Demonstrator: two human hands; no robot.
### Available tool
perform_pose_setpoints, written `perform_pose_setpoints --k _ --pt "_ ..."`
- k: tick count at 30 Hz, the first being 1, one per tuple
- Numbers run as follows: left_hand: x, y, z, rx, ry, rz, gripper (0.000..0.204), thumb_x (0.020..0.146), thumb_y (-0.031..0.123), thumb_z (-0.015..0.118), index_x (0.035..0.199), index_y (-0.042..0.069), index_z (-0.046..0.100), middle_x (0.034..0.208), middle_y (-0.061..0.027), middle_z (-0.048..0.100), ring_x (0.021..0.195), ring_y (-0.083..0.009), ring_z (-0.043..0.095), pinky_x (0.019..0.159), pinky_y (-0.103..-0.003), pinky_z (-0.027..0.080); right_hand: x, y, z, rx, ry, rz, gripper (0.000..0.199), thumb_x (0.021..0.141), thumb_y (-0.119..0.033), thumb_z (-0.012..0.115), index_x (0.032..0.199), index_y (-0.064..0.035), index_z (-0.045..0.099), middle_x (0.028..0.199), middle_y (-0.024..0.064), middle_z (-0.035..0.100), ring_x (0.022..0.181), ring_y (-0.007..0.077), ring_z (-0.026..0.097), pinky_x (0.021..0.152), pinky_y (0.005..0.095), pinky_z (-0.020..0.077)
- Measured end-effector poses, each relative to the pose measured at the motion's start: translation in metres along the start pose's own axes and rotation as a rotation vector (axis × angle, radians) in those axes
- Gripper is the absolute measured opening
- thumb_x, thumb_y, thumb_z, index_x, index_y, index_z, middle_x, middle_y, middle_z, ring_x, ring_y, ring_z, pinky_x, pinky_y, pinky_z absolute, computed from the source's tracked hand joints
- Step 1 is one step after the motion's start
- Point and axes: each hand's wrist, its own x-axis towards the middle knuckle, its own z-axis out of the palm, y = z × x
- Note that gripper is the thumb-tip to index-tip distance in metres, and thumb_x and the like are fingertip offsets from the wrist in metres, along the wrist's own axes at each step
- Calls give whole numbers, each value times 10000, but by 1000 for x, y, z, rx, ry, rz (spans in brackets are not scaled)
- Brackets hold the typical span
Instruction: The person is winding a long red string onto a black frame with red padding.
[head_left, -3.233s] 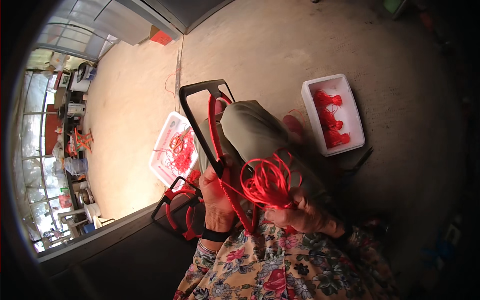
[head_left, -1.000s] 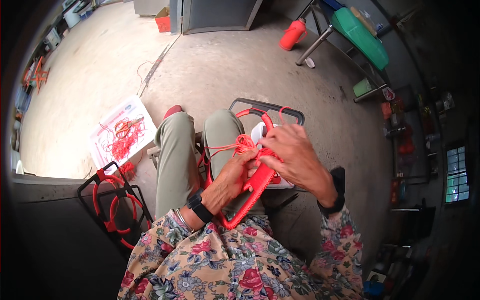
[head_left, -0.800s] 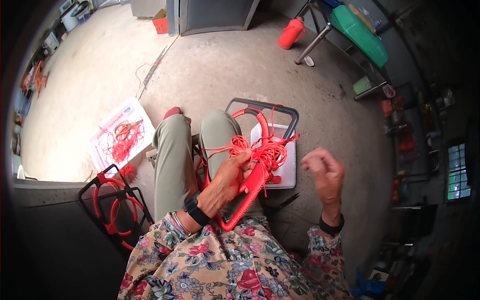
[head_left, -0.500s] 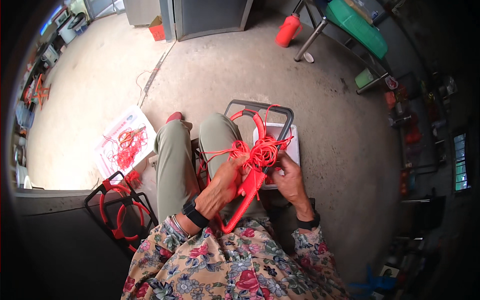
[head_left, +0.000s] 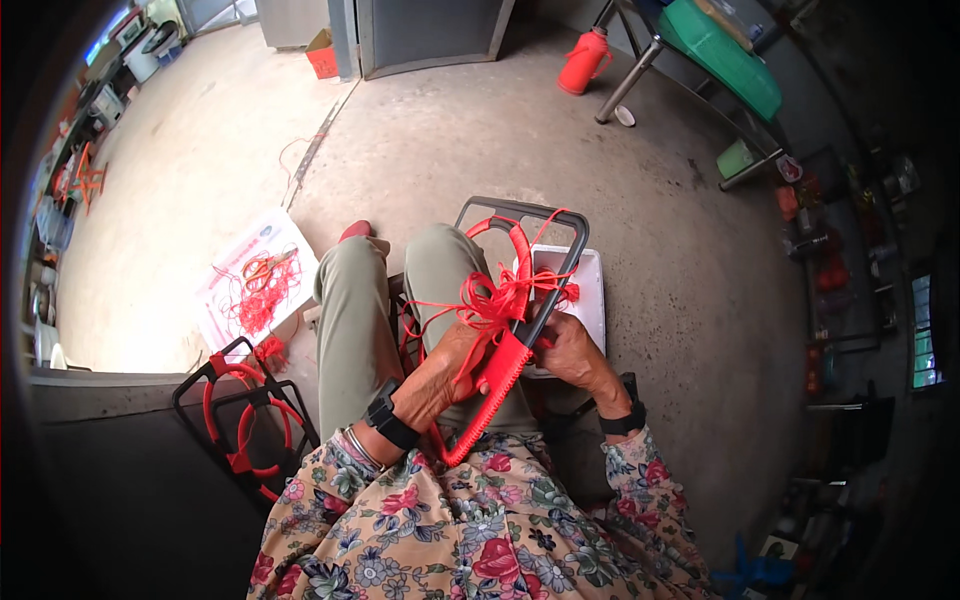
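- Head view: the frame (head_left: 520,209), black with red padding, is leaning over the lap at the middle of the picture, its top bar standing above the knee.
- The left hand (head_left: 455,355), at centre, is closing around the red band (head_left: 503,372) with its fingers under the cord (head_left: 495,303), which is bunching in loops over them.
- The right hand (head_left: 568,348), right of centre, is curling its fingers against the black side bar; whether they are pinching a strand I cannot tell.
- The step in hand is seemingly working cord around the frame; the next move is probably calling for a steady left grip and a snug pull on the strand.
- Left of centre, the tray (head_left: 212,308) is holding scraps (head_left: 255,308) and scissors (head_left: 262,268); behind the right hand, the box (head_left: 592,290) is showing.
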Motion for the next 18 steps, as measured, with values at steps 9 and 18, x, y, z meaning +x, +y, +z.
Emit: perform_pose_setpoints --k 9,18 --pt "7 -14 -4 10 59 183 273 948 268 497 1002 13 580 797 -118 667 559 -182 627 392 -293 474 -1 -8 -10 -238 82 -39 175 809 -75 641 964 4 635 869 118 627 779 205 605 731 324 482" --pt "-12 -2 11 -3 -213 162 218 934 200 531 993 -2 585 794 -67 648 530 -122 583 380 -228 422 -32 -28 -47 322 259 6 205 882 -111 625 1036 23 608 901 24 587 848 71 549 767 246 456"
